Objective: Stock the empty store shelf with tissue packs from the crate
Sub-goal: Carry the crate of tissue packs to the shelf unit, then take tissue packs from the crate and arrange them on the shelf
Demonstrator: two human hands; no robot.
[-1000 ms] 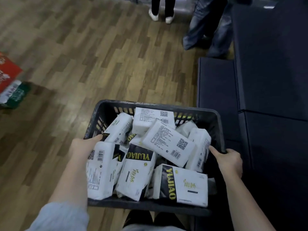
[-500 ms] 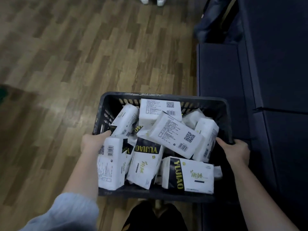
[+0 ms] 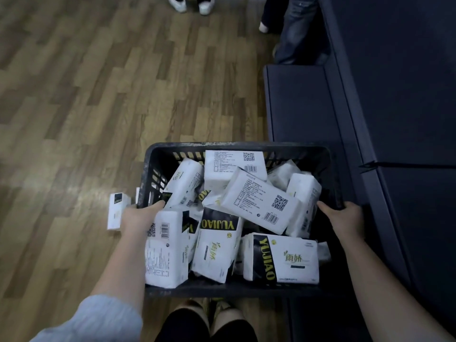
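A black plastic crate (image 3: 237,147) hangs in front of me above the wooden floor, filled with several white tissue packs (image 3: 256,202) with black and yellow labels. My left hand (image 3: 140,217) grips the crate's left rim, thumb inside. My right hand (image 3: 343,217) grips its right rim. One more tissue pack (image 3: 118,211) shows outside the crate, just left of my left hand; whether it lies on the floor I cannot tell. The dark, bare store shelf (image 3: 306,104) runs along the right side.
Two people's legs and shoes (image 3: 195,6) stand at the far end of the wooden floor (image 3: 98,95), one in jeans (image 3: 293,28) beside the shelf. My own legs and shoes (image 3: 209,314) are under the crate.
The crate has shifted right, closer to the shelf, still held by both hands. A tissue pack has come into view outside the crate's left side. The red boxes at the left are out of view.
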